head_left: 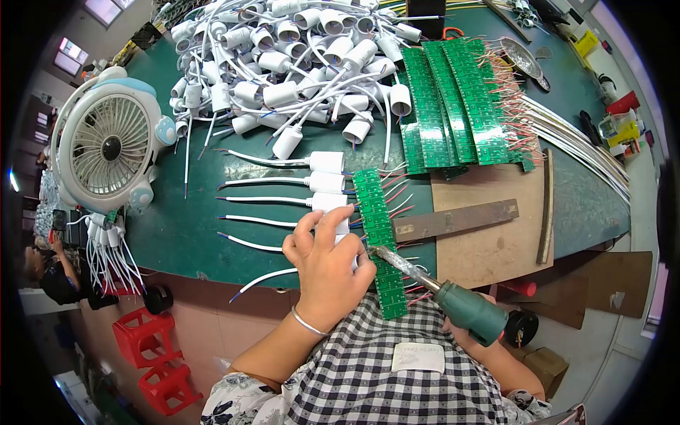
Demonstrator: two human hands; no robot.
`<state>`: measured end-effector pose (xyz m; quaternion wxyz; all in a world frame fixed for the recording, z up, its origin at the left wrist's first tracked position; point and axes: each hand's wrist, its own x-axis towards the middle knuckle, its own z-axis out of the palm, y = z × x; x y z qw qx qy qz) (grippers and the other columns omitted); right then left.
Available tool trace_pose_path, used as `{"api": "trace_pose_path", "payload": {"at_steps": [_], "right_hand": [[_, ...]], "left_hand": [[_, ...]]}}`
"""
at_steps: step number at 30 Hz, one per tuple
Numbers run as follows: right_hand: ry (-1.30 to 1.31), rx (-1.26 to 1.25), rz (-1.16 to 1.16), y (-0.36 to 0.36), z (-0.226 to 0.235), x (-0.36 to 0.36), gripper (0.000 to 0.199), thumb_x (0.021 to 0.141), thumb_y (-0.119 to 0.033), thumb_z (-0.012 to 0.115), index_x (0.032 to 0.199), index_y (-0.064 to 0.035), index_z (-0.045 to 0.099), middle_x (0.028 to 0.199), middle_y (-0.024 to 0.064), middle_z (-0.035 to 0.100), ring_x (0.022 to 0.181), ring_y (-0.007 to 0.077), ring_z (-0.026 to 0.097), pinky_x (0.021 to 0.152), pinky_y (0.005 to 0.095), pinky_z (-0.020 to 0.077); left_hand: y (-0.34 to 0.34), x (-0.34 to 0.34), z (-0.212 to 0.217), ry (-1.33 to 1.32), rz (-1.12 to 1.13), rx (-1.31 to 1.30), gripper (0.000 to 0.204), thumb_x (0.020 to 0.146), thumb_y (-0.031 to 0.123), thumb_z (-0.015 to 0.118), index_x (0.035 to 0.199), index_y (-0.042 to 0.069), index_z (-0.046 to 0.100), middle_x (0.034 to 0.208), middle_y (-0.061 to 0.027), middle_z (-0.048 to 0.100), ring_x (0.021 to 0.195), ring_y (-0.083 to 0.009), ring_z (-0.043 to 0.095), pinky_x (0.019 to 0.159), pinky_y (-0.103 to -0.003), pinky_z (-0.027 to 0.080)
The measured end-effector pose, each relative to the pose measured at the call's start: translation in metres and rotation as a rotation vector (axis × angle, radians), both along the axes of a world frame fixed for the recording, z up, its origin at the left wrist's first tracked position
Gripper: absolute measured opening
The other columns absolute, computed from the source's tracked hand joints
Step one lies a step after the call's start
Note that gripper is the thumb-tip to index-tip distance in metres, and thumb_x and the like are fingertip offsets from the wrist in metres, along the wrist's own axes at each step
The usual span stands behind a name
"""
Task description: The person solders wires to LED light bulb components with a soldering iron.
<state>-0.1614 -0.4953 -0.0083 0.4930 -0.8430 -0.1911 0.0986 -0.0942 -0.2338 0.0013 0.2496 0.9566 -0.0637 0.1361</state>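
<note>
Right hand (459, 337): clamped on green-handled metal soldering iron (469, 312). Left hand (326, 268) (hold unclear): beside narrow green circuit board (377, 225). Apparently soldering; next needs steadiness.

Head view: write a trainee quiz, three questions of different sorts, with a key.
1. True or false: the fan stands left of the heaped white sockets.
2. Which hand holds the soldering iron? A) left B) right C) neither
3. Fill in: the circuit-board strip at the iron's tip is coloured ____.

Key: 1. True. 2. B, the right hand. 3. Green.
</note>
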Motion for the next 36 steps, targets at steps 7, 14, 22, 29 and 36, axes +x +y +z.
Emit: {"api": "trace_pose_path", "payload": {"at_steps": [7, 14, 22, 29, 36], "right_hand": [[0.212, 0.22, -0.176, -0.014, -0.01, -0.014, 0.048, 0.09, -0.034, 0.057, 0.119, 0.0035, 0.049, 0.085, 0.0073, 0.062, 0.07, 0.0166, 0.061, 0.07, 0.0291, 0.0484], [0.205, 0.359, -0.269, 0.0, -0.002, -0.014, 0.05, 0.09, -0.029, 0.056, 0.125, 0.0053, 0.045, 0.114, 0.014, 0.056, 0.073, 0.0182, 0.061, 0.071, 0.0311, 0.0484], [0.182, 0.406, -0.279, -0.004, -0.004, -0.014, 0.048, 0.09, -0.027, 0.056, 0.123, 0.0058, 0.045, 0.113, 0.0146, 0.056, 0.072, 0.0186, 0.061, 0.069, 0.0307, 0.0494], [0.19, 0.56, -0.427, 0.003, -0.005, -0.01, 0.043, 0.087, -0.02, 0.055, 0.121, 0.0054, 0.045, 0.107, 0.0141, 0.058, 0.068, 0.019, 0.06, 0.061, 0.0305, 0.0504], [0.194, 0.621, -0.519, 0.001, -0.005, -0.009, 0.048, 0.086, -0.024, 0.056, 0.122, 0.0053, 0.042, 0.109, 0.0159, 0.056, 0.062, 0.0182, 0.059, 0.056, 0.0285, 0.05]], "left_hand": [[-0.001, -0.002, 0.0, 0.0, 0.001, 0.019, 0.01, 0.062, 0.011, 0.065, 0.067, 0.01, 0.057, 0.125, -0.0035, 0.048, 0.117, -0.033, 0.035, 0.09, -0.049, 0.022], [0.0, -0.001, -0.001, -0.015, 0.001, 0.036, 0.009, 0.062, 0.011, 0.064, 0.067, 0.01, 0.056, 0.125, -0.004, 0.048, 0.118, -0.0336, 0.034, 0.091, -0.05, 0.022], [0.014, -0.014, 0.001, -0.038, -0.034, 0.017, 0.03, 0.064, 0.021, 0.073, 0.09, 0.011, 0.06, 0.13, -0.0092, 0.042, 0.121, -0.0355, 0.032, 0.095, -0.05, 0.022], [0.044, -0.028, 0.0, -0.041, -0.143, 0.163, 0.037, 0.063, 0.017, 0.077, 0.097, 0.016, 0.061, 0.127, -0.0056, 0.047, 0.122, -0.0317, 0.035, 0.099, -0.048, 0.024], [0.052, 0.025, 0.034, -0.594, -0.251, 0.525, 0.018, 0.077, 0.021, 0.064, 0.095, 0.026, 0.064, 0.126, 0.0083, 0.053, 0.121, -0.0199, 0.041, 0.103, -0.045, 0.018]]}}
